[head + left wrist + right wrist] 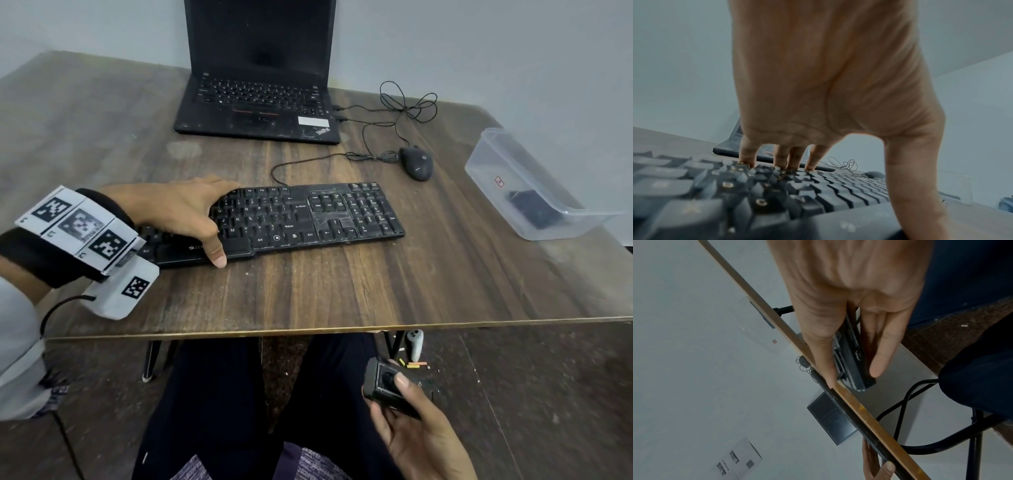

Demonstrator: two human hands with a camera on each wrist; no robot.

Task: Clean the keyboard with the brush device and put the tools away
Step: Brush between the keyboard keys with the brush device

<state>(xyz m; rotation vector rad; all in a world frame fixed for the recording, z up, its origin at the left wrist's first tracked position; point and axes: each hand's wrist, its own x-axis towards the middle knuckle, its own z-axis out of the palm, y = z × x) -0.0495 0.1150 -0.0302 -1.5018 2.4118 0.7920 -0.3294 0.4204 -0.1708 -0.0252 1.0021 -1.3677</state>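
Head view: left hand point(178, 212) fingers spread on keyboard point(308, 216); right hand point(421, 435) fingers grip brush device point(385, 387).

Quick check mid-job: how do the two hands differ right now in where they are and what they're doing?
The left hand lies on the table, fingers spread over the black external keyboard, thumb at its front edge; the right hand hangs below the table edge, over the lap. The left hand grips nothing; the right hand holds the small black brush device, thumb on top. The left wrist wears a marker-covered camera band; the right wrist is out of the head view. Both hands are bare.
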